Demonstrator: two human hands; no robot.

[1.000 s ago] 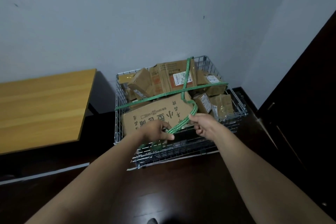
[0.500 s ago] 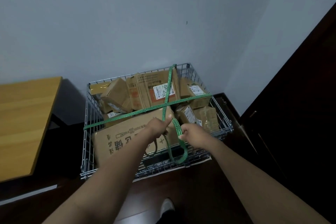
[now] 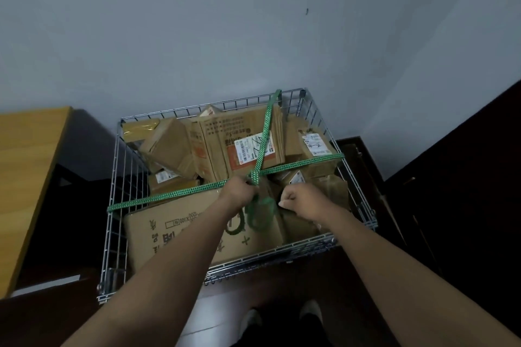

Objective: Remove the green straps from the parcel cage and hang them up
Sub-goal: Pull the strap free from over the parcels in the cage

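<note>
The parcel cage (image 3: 124, 191) in front of me is bright wire mesh, silvery metal with a light sheen. The green straps (image 3: 180, 193) across it look like woven webbing, textured with a paler speckled pattern; the slack loop under my left hand (image 3: 239, 191) is blurred. The boxes (image 3: 180, 222) are matt brown cardboard, some creased, with dark print, and a few carry white paper labels (image 3: 252, 146). One parcel at the far left corner is wrapped in glossy yellowish tape (image 3: 141, 128). The tabletop (image 3: 25, 177) beside me is smooth wood-grain. The floor (image 3: 42, 321) is dark and slightly glossy, the wall (image 3: 197, 36) flat matt paint.
</note>
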